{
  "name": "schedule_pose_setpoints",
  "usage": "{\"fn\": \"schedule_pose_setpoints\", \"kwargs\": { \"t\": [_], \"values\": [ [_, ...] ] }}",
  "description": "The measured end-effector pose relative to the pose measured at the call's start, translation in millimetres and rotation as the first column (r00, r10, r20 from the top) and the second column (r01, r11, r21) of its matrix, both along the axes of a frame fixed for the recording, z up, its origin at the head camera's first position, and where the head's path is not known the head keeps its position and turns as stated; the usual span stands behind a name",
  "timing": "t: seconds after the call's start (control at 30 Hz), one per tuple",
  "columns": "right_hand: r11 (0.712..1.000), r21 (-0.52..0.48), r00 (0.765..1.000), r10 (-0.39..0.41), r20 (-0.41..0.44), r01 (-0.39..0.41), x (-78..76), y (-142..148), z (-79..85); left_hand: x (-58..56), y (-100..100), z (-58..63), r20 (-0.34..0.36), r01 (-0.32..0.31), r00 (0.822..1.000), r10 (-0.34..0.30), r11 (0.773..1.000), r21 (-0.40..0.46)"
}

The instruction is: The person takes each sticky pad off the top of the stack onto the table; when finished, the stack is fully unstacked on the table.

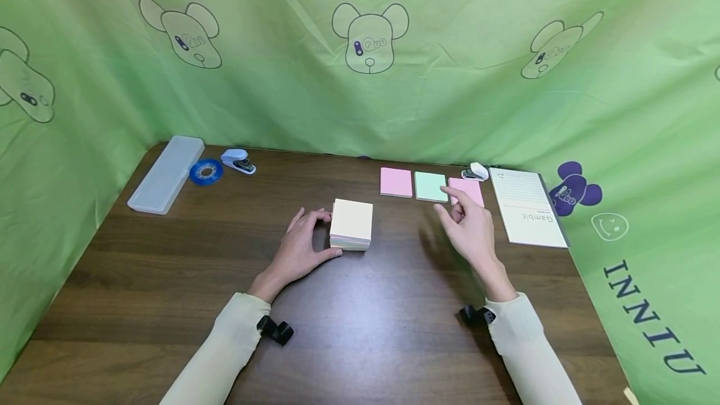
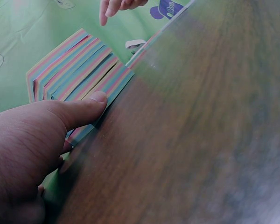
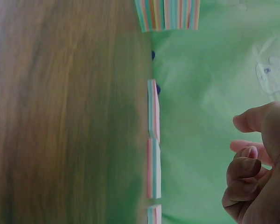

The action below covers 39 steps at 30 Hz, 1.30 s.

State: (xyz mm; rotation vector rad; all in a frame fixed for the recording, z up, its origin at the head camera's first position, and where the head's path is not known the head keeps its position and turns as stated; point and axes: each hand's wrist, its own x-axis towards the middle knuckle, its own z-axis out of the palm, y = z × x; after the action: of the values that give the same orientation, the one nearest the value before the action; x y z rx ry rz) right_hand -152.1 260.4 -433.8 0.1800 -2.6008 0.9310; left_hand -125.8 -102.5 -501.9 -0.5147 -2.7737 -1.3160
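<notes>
A thick stack of sticky notes (image 1: 351, 220) with a cream top sheet sits mid-table. My left hand (image 1: 298, 245) holds its left side, thumb at the front corner and fingers at the back. In the left wrist view the thumb lies on the stack's striped, many-coloured edge (image 2: 79, 70). My right hand (image 1: 471, 233) is raised over the table with nothing in it. Its thumb and index finger are apart, the other fingers bent. Beyond it lie a pink pad (image 1: 396, 182), a mint-green pad (image 1: 430, 186) and a second pink pad (image 1: 471, 190), partly behind the hand.
At the back left are a translucent pencil case (image 1: 169, 174), a roll of blue tape (image 1: 205, 172) and a light blue stapler (image 1: 239, 160). A white stapler (image 1: 475, 172) and a notebook (image 1: 525, 208) lie back right. Green cloth (image 1: 365, 111) hangs behind the table.
</notes>
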Motion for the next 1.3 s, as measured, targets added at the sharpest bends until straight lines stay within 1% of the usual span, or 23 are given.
{"fn": "schedule_pose_setpoints", "kwargs": {
  "t": [0.13,0.4,0.67,1.03,1.3],
  "values": [
    [0.999,-0.006,0.999,0.042,-0.008,-0.042,2.8,-8,1.2,-0.1,0,-0.6,0.001,0.001,1.000,-0.001,1.000,0.000],
    [0.995,-0.008,0.995,0.101,-0.026,-0.101,10.9,-23,4.8,-0.4,0,-1.1,-0.007,0.002,1.000,-0.002,1.000,0.002],
    [0.988,-0.014,0.988,0.152,-0.017,-0.153,18.2,-36,7.1,-0.3,0,-0.9,-0.011,0.002,1.000,-0.002,1.000,0.000],
    [0.962,-0.023,0.962,0.272,-0.018,-0.273,28.5,-53,5.6,-0.8,1,2.8,-0.002,0.005,1.000,-0.005,1.000,-0.001],
    [0.939,-0.005,0.937,0.344,0.067,-0.344,31.4,-69,7.8,0.0,0,2.8,-0.009,0.004,1.000,-0.003,1.000,0.005]
  ]
}}
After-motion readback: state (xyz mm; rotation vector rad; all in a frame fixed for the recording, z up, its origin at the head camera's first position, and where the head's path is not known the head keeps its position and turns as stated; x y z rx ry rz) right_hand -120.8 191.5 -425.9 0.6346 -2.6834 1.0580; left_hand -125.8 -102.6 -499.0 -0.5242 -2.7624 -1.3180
